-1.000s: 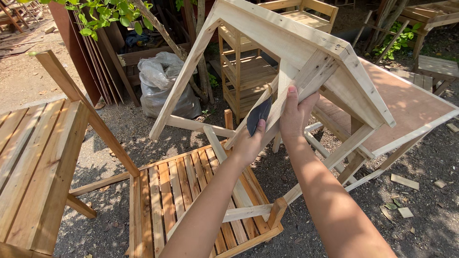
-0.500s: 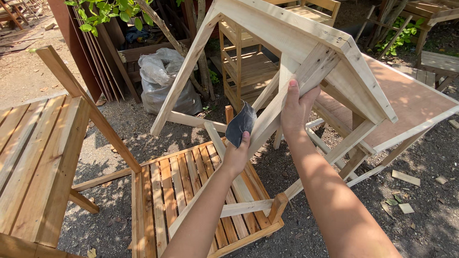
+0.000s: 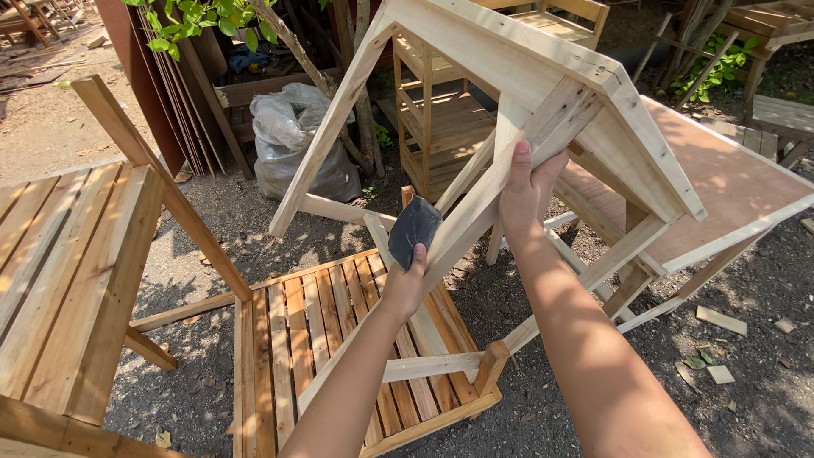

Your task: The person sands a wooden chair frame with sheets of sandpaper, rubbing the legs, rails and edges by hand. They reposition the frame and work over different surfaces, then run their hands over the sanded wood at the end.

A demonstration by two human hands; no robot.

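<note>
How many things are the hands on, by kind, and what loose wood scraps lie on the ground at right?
Dark sandpaper sheet, held by the left hand: 1
Tilted wooden frame, gripped by the right hand: 1
Wood scraps clearly seen on the ground at right: 3
Total: 5

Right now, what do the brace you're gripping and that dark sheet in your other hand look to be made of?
The brace, gripped by the right hand, looks like bare, unfinished softwood: pale, matte, with visible grain and rough saw marks. The dark sheet in the left hand seems to be sandpaper or abrasive cloth: thin, dull grey, curling flexibly against the wood, though its grit can't be made out.
</note>
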